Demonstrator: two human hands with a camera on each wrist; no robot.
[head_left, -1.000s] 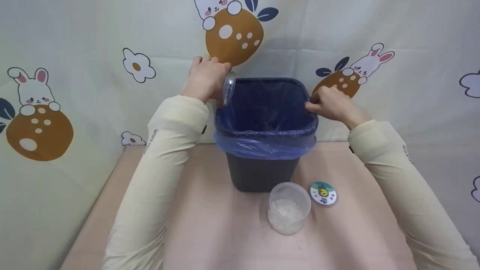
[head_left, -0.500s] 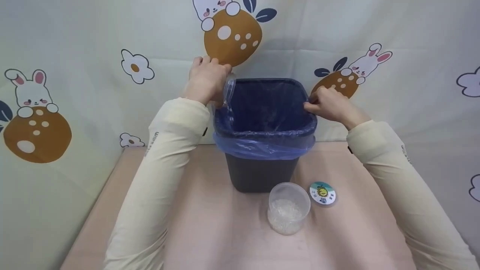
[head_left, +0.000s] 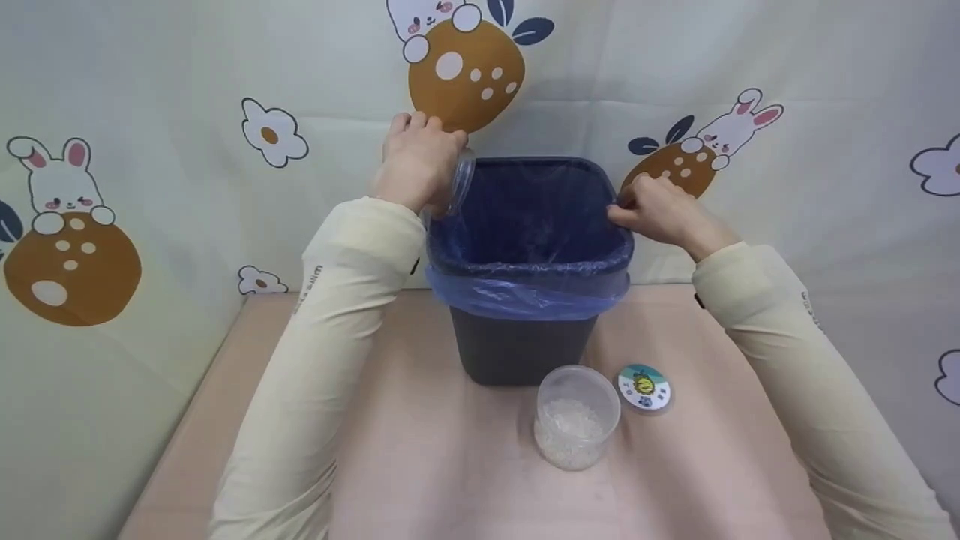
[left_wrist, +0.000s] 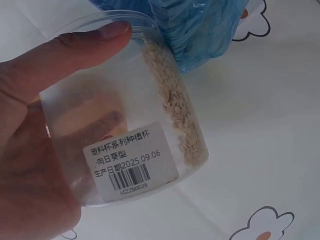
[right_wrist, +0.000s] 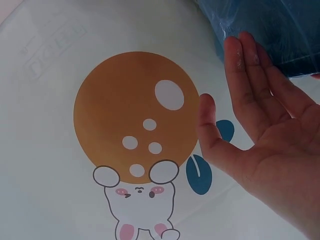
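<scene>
My left hand (head_left: pixel 420 165) grips a clear plastic cup (left_wrist: pixel 135 100), tipped over the left rim of a dark bin (head_left: pixel 525 349). Pale tan flakes (left_wrist: pixel 177 110) lie along one side of the cup, above a white barcode label (left_wrist: pixel 131 162). A blue bag (head_left: pixel 532 296) lines the bin and folds down over its rim. At the bin's right rim rests my right hand (head_left: pixel 667 214). The right wrist view shows its fingers nearly straight, tips against the bagged bin, with the thumb apart.
In front of the bin, a second clear cup (head_left: pixel 576 382) stands upright with whitish bits in it. Beside it lies a round lid (head_left: pixel 644 388) with a cartoon picture. A printed cloth (head_left: pixel 330 52) hangs behind the pink-covered table (head_left: pixel 405 450).
My left hand has shifted slightly right and the cup's mouth shows a little more. Half a second ago a small streak fell from the cup into the bin. My right hand stays put.
</scene>
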